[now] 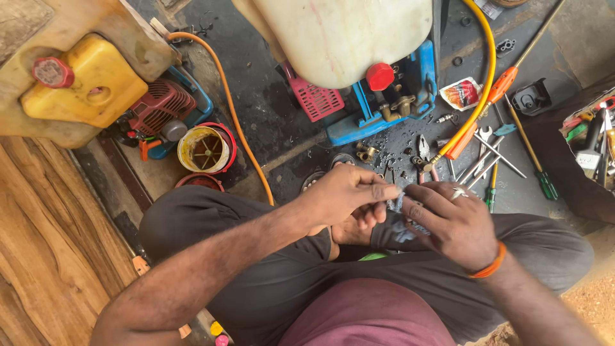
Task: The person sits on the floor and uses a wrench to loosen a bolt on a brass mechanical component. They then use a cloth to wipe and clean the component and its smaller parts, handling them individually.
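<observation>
Small bluish part at frame centre, pinched between left hand and right hand, both closed on it, above the lap.

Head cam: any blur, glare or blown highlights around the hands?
Head view: even daylight, no hard shadows. The left hand and right hand are slightly soft, and the small bluish-grey piece pinched between them is too blurred to identify. The large white plastic tank is bright, near clipping. The wide lens bends the edges. The long orange hose and the floor tools are sharp.
</observation>
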